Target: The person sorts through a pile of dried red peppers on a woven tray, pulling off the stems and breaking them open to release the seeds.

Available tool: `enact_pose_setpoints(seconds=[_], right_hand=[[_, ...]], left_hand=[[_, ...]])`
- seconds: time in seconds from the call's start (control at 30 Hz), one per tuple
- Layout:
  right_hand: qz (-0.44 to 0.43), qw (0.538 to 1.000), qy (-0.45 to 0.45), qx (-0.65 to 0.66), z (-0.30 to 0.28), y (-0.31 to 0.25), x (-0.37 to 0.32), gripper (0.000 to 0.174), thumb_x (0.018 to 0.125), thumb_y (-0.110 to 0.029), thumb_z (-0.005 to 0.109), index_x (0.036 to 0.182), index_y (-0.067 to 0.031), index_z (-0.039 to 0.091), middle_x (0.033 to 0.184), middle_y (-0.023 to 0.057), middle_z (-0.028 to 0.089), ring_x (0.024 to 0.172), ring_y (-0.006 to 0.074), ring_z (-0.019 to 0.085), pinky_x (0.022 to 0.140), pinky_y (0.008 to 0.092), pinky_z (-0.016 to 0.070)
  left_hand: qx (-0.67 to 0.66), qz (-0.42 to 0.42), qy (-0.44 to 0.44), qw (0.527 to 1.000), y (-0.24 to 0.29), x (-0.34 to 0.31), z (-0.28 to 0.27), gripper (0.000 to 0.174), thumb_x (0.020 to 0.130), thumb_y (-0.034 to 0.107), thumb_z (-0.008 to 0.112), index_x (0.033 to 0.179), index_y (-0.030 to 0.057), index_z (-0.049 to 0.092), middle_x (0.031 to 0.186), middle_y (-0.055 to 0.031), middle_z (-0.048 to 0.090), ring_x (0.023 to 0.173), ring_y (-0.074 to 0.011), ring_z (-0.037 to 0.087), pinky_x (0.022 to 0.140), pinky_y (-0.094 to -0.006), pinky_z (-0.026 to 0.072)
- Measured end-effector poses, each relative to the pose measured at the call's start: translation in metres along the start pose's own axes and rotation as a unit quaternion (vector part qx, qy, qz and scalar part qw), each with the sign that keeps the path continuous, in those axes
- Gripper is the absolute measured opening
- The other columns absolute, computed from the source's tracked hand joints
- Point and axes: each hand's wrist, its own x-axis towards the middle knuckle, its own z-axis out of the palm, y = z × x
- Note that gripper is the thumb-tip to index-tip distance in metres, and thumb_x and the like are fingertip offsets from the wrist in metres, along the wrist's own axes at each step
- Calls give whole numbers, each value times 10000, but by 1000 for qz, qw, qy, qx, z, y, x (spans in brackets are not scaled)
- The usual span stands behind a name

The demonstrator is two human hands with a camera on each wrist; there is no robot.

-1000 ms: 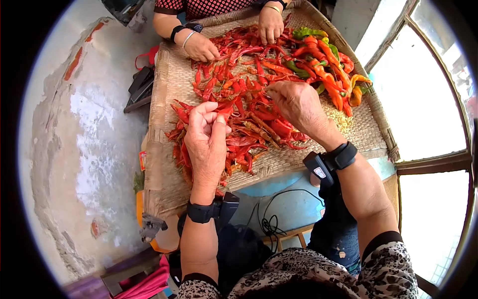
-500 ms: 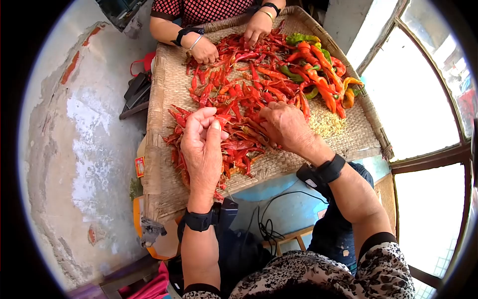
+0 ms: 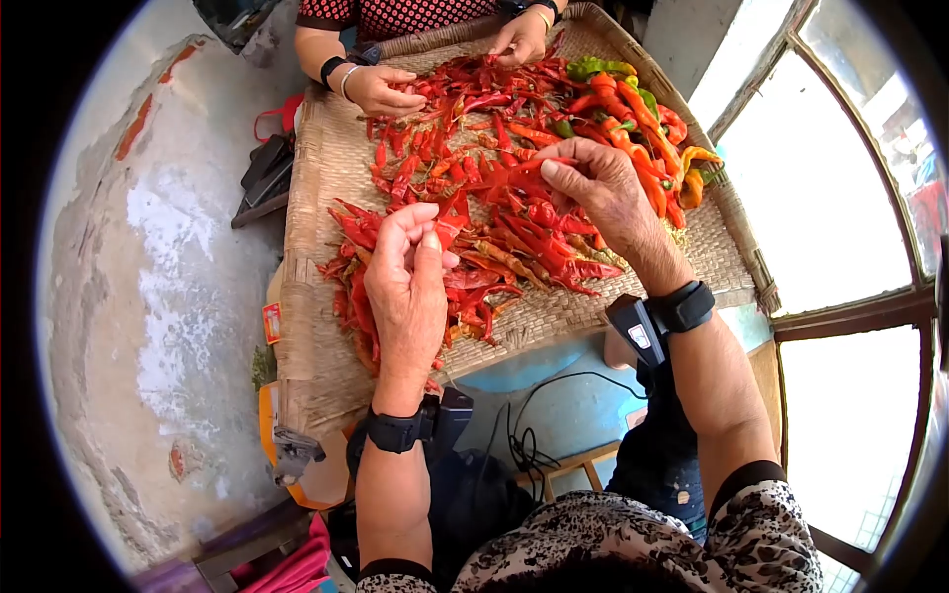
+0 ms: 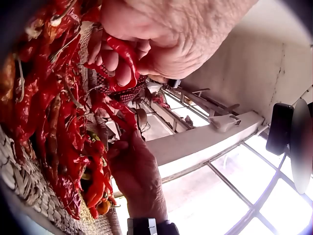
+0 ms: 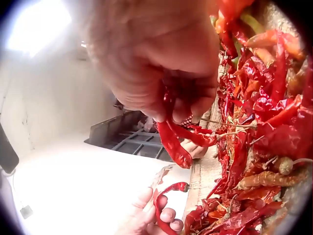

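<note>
A heap of dried red chili peppers (image 3: 514,242) lies on a large woven tray (image 3: 717,252). Over its near left part my left hand (image 3: 407,292) holds a red chili pepper (image 4: 126,56), curved and glossy, between thumb and fingers. My right hand (image 3: 613,203) is raised above the heap's right side. Its thumb and fingertips pinch a red chili pepper (image 5: 173,144) that points toward the left hand. A second slim red piece shows beside it in the right wrist view. The palm side of the right hand is in shadow there.
Across the tray another person's two hands (image 3: 381,91) work at the heap's far edge. Fresh red, orange and green peppers (image 3: 643,138) are piled at the far right. A bare wall (image 3: 178,277) stands left, a window (image 3: 850,198) right. Black cable (image 3: 534,445) lies below the tray.
My right hand dipped into the heap, then rose and turned, now with a red chili pepper in its fingertips. My left hand keeps its place and hold. The other person's hands shifted slightly.
</note>
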Motion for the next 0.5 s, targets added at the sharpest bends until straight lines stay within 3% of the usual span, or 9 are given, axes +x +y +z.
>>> enact_pose_setpoints(seconds=[0.07,0.1,0.13,0.17,0.2,0.27,0.37,0.43,0.5], right_hand=[[-44,990,129,28,-5,11,8,326,926,-226,614,1161,-4,570,890,45,630,716,76,573,625,229,501],[-112,961,202,-150,-7,15,13,370,878,-173,645,1202,-26,547,898,101,662,728,210,625,651,322,514],[-113,961,203,-150,-11,19,12,370,878,-173,645,1202,-26,547,898,101,662,728,210,625,651,322,514],[-191,898,226,-325,-14,22,11,348,855,-159,653,1168,-36,565,882,117,647,751,255,625,665,355,514],[-262,799,240,-486,-15,22,9,328,832,-144,661,1134,-45,582,867,132,633,774,299,624,679,388,513],[-204,892,50,-399,-8,26,1,182,809,-151,656,953,-53,604,842,131,598,849,331,617,686,413,512],[-197,861,-11,-469,15,25,-18,151,815,-152,624,918,-43,605,864,144,619,827,352,631,684,428,521],[-56,812,-73,-576,24,32,-20,124,807,-126,589,870,-22,610,859,161,634,797,363,640,686,448,527],[-35,828,-87,-553,24,31,-16,118,803,-112,570,848,-13,614,858,170,639,799,367,642,688,451,528]], left_hand=[[18,-2,-6,1000,1,0,1,201,950,71,494,1133,4,544,947,-63,593,718,-98,581,647,-235,485],[18,-3,-7,1000,1,0,1,201,950,71,494,1133,4,544,947,-63,593,718,-98,581,647,-235,485],[20,-8,-15,1000,1,0,1,198,950,73,495,1129,5,546,941,-62,597,717,-99,583,642,-236,486],[23,-14,-23,999,2,0,2,195,950,75,496,1124,5,548,934,-61,601,716,-100,586,637,-237,486],[23,-14,-24,999,1,0,3,195,950,75,496,1124,5,548,934,-61,601,716,-100,586,637,-237,486],[24,-6,-18,1000,0,0,5,192,947,80,502,1117,9,554,911,-57,612,714,-99,590,633,-235,486],[44,-24,-24,998,2,0,5,190,942,81,510,1111,9,560,895,-57,620,712,-97,589,631,-233,486],[49,-25,-35,998,1,-1,5,203,941,77,504,1126,6,547,903,-45,591,709,-81,563,639,-223,478],[57,-23,-48,997,0,-1,7,216,936,65,501,1138,-3,535,899,-34,561,695,-66,533,639,-211,470]])
